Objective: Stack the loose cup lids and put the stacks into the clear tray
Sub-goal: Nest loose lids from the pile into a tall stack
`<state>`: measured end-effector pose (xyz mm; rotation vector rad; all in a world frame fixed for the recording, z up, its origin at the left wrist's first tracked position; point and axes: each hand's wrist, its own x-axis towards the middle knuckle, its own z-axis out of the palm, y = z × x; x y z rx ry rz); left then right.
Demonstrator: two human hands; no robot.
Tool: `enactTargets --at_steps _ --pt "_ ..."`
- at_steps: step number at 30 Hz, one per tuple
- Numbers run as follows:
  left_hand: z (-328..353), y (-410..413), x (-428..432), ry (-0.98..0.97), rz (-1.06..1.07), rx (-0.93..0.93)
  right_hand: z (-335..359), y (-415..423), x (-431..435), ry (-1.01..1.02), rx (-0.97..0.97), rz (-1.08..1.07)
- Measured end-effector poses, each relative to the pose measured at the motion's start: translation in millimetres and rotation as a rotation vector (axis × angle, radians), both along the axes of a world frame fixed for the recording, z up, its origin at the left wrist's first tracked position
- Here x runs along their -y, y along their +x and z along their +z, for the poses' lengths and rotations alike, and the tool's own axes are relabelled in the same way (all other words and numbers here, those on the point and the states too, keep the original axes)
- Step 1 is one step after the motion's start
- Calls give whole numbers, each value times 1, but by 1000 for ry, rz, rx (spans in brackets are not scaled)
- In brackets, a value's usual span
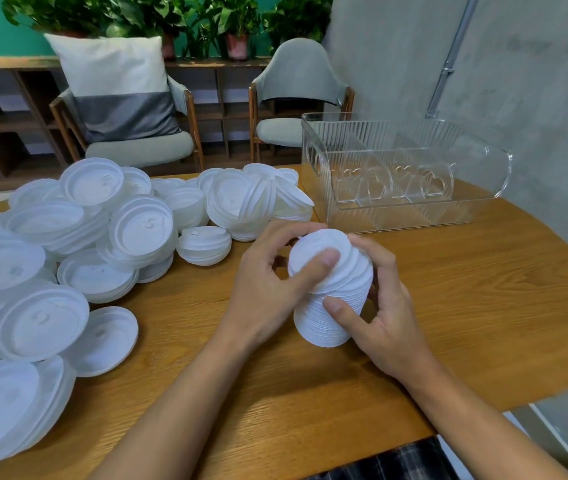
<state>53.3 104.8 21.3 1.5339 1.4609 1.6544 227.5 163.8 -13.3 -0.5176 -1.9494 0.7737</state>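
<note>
Both hands hold a tall stack of white cup lids (324, 323) over the middle of the wooden table (466, 306). My left hand (268, 282) grips the stack's top, thumb laid across the uppermost lid and fingers curled behind it. My right hand (379, 306) wraps the stack's right side, thumb pressed on its lower front. The stack leans a little to the right. A large heap of loose white lids (67, 258) covers the table's left half. The clear tray (396, 174), ribbed and split by dividers with heart cut-outs, stands at the back right with no lids visible in it.
Two wooden armchairs (296, 98) stand behind the table, one with a white-and-grey cushion (116, 84). Potted plants (237, 26) line a low shelf. A grey wall (518, 81) with a metal pipe rises close behind the tray. The table's curved edge runs along the right.
</note>
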Motion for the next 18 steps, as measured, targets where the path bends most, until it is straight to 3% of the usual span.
enactTargets --at_steps 18 --pt "5 6 4 8 85 -172 0 2 2 -52 17 -4"
